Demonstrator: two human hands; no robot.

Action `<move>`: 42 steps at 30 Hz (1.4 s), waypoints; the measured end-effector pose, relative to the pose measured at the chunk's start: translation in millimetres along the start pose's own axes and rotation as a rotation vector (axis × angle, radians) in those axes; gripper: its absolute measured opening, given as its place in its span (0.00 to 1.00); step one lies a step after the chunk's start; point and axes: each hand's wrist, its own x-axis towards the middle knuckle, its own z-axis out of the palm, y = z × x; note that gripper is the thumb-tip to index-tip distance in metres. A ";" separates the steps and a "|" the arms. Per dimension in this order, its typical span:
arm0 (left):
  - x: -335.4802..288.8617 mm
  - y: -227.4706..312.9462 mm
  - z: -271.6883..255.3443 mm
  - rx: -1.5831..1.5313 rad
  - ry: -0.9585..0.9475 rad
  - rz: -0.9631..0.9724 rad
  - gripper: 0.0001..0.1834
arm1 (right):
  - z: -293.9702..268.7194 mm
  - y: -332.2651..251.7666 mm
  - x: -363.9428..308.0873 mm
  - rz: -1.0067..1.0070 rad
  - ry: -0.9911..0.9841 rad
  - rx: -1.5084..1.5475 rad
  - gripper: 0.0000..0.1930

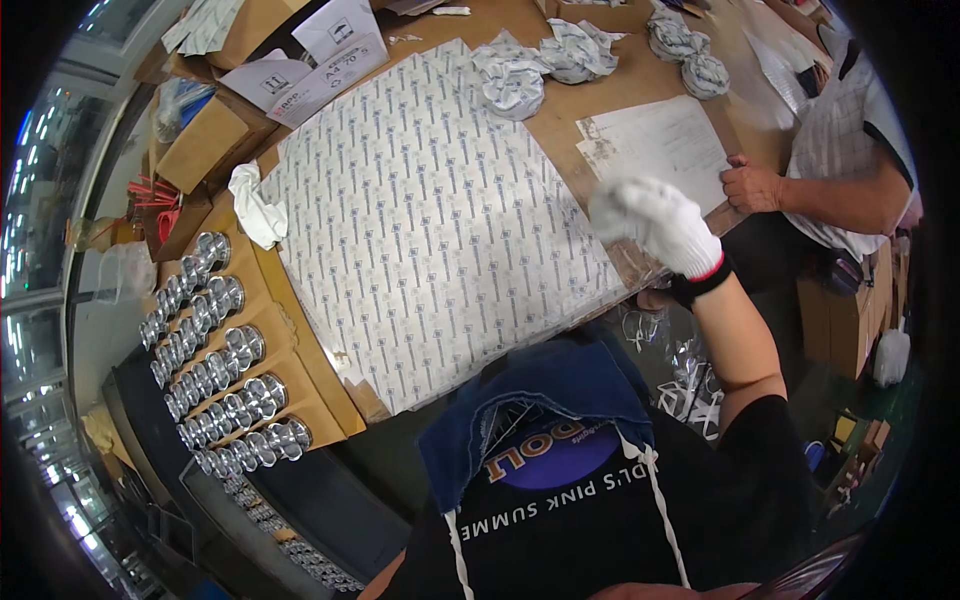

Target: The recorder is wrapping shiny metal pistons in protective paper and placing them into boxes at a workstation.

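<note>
Head view: brown counter [562, 140] seen from above; the person's own torso at bottom, in a black tee [560, 545] w/ a blue denim apron [590, 385] & white cords.
R hand [655, 225]: in a white knit glove w/ red-edged cuff, black band at wrist; over the R edge of the paper stack, motion-blurred.
R grip: fingers look bent, but blur hides the tips; can't tell if open, closed or on smth.
L hand: out of view, so its grip can't be told.
Paper stack [430, 220]: big wht sheets w/ repeated small dark print, lying flat mid-counter, at an angle, near edge next to the apron.
Paper balls: crumpled printed paper, one [512, 85] at the stack's far R corner, another [580, 52] just beside it, two more farther R.
Wht cloth [260, 207]: bunched, at the stack's L edge.
Metal parts [250, 400]: shiny, rounded, five rows on brown cardboard [318, 375], L of stack; more lower L, below counter level.
Co-worker: bare hand [752, 186] at R edge of a smudged wht sheet [655, 145], which lies R of the stack.
Boxes: open cardboard box [212, 145] far L; wht carton flaps [320, 60] w/ print behind the stack's far L corner.
</note>
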 end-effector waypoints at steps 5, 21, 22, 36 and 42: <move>-10.8 -11.0 4.4 0.079 -0.032 0.025 0.08 | 43.1 6.8 43.3 -0.151 0.041 -0.264 0.15; -14.1 220.8 39.8 0.847 0.251 1.224 0.23 | 51.1 49.6 54.8 -0.313 0.050 -1.419 0.22; -9.8 222.3 47.3 0.850 0.243 1.234 0.23 | 52.9 58.1 52.0 -0.438 0.022 -1.476 0.24; 27.3 215.9 59.2 1.414 0.111 0.998 0.44 | 12.9 23.2 23.0 -0.345 0.121 -1.288 0.19; 39.6 210.5 55.0 1.448 0.172 1.089 0.44 | -1.2 -12.0 -16.9 -0.258 0.203 -0.475 0.21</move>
